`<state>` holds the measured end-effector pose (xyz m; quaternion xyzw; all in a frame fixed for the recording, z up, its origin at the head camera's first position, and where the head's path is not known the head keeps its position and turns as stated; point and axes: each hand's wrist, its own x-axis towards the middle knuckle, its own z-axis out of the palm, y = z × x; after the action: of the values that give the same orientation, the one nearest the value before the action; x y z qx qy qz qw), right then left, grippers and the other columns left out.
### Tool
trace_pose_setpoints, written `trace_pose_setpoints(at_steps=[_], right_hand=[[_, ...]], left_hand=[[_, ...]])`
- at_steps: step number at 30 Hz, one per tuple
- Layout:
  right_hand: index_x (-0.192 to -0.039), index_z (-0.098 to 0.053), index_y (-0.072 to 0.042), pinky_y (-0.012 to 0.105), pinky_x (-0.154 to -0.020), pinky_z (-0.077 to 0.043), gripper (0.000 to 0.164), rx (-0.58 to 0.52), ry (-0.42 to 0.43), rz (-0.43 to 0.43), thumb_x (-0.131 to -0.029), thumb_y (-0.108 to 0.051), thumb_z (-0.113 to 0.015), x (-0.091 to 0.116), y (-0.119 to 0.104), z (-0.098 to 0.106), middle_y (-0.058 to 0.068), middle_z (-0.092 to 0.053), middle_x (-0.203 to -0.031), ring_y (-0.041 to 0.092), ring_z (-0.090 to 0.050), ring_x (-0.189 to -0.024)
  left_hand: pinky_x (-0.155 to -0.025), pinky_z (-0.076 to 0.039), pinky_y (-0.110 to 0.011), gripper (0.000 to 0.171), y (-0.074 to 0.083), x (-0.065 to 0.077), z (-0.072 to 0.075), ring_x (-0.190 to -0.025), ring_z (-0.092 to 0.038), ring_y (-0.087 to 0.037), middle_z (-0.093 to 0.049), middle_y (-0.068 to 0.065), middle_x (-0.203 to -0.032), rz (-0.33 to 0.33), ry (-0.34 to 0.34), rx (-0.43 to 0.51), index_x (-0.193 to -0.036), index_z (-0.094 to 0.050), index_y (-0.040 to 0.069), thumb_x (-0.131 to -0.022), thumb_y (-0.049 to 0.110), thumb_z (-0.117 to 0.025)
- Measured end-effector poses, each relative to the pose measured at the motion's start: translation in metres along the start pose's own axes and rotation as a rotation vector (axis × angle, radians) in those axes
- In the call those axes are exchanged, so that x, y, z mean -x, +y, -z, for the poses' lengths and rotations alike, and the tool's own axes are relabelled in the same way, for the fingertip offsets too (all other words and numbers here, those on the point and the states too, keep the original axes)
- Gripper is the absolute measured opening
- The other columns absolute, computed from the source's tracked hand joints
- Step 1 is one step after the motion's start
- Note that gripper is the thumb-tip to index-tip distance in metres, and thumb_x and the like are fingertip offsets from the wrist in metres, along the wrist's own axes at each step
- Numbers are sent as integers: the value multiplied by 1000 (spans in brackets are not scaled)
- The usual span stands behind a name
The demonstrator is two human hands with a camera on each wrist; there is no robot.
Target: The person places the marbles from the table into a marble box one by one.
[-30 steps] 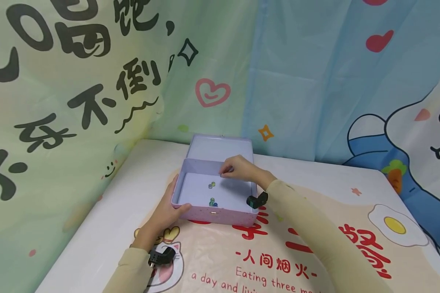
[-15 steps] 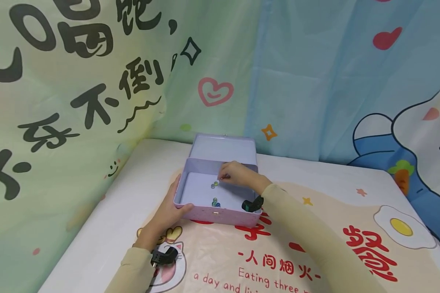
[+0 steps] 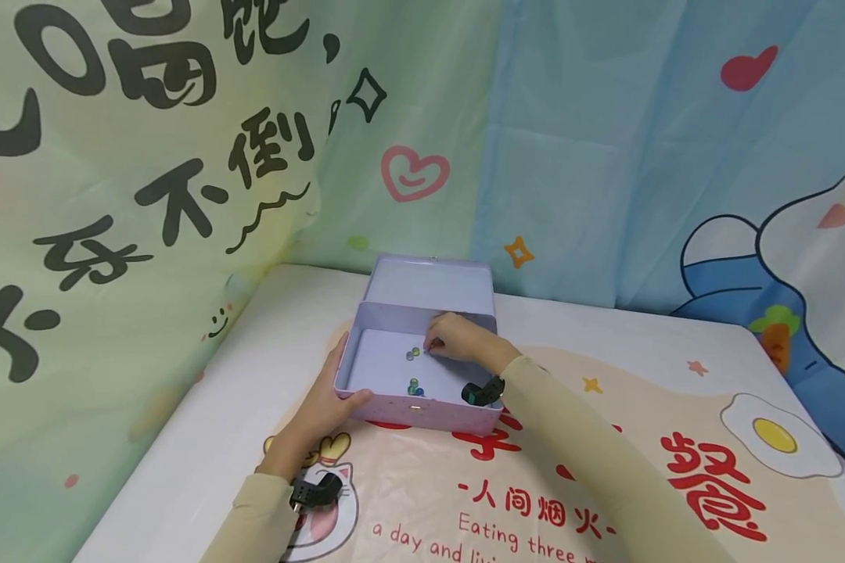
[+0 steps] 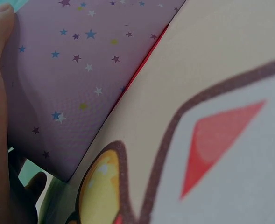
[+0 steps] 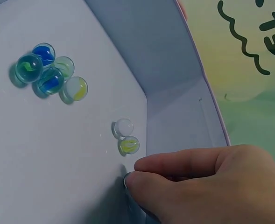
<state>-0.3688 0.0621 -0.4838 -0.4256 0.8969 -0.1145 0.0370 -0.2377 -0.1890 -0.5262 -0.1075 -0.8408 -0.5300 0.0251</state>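
Observation:
A lilac-pink box (image 3: pixel 387 411) patterned with small stars stands with its lid raised at the back. My left hand (image 3: pixel 320 391) grips its front left corner, thumb on the front rim and fingers along the outer side wall. Inside, my right hand (image 3: pixel 462 342) pinches a glass marble (image 5: pixel 126 180) between thumb and forefinger, low over the floor; the hand hides most of it. Close to these fingertips lie a clear marble (image 5: pixel 124 127) and a yellow-streaked marble (image 5: pixel 130 145), touching. Nearer the front wall sits a cluster of several marbles, including a blue one (image 5: pixel 50 81).
The box's lid (image 3: pixel 433 285) leans back behind it, hinged to the rear wall. Beneath is a table with a printed cloth (image 3: pixel 535 469). Hanging printed curtains (image 3: pixel 556 156) rise at the back and left. Black camera straps (image 3: pixel 317 493) circle the wrists.
My right hand has lowered deeper into the box, moved left towards the two touching marbles, then drawn slightly right again. My left hand keeps its place on the corner. The head view shifted slightly.

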Motion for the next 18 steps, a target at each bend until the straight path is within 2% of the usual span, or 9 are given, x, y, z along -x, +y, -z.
trace_pose_setpoints(at_steps=[12,16,18], right_hand=[[-100,-75,-10,25,-80,-54,16,-38,12,-46,-85,-13,-70,2,0,6,1,-71,-95,10,-63,-84],[-101,-75,-9,26,-80,-55,16,-67,24,-37,-87,-12,-68,3,-5,17,2,-71,-97,12,-65,-86],[-101,-75,-8,27,-80,-55,17,-91,28,-34,-87,-13,-67,3,-8,27,3,-71,-97,13,-66,-87]], left_hand=[[-108,-25,-63,100,2,-2,0,-143,-22,-35,-12,-5,-160,-8,-9,19,-149,-1,45,-80,30,-71],[-108,-25,-63,100,0,0,-1,-143,-22,-36,-12,-5,-160,-7,-5,15,-149,-1,45,-80,30,-71],[-108,-25,-63,102,0,1,0,-143,-22,-36,-12,-5,-160,-15,-6,15,-151,-1,40,-79,32,-72]])
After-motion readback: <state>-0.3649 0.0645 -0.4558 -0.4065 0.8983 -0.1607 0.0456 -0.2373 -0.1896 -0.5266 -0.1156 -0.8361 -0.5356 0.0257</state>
